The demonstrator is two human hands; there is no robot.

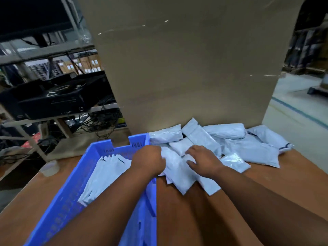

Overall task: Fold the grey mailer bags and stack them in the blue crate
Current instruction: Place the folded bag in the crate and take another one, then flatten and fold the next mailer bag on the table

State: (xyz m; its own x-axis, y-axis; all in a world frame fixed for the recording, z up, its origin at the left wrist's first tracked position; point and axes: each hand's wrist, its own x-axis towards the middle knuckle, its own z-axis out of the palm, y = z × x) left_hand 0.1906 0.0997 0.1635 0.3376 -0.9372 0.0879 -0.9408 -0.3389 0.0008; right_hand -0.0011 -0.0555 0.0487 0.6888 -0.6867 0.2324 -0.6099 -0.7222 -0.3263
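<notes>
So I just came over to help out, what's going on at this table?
A person is folding grey mailer bags. Both hands work on one bag at the near edge of a loose pile on the wooden table: the left hand grips its edge, the right hand presses it flat. A stack of folded bags already lies in the blue crate on the left. A cardboard sheet stands behind.

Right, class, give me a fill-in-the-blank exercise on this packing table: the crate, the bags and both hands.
1. The folded bags lie in a crate coloured ____.
2. The loose bags are piled to the ____ of the crate.
3. The left hand and right hand both rest on a ____.
4. Behind the pile stands a big sheet of ____.

Missing words: blue; right; bag; cardboard
</notes>
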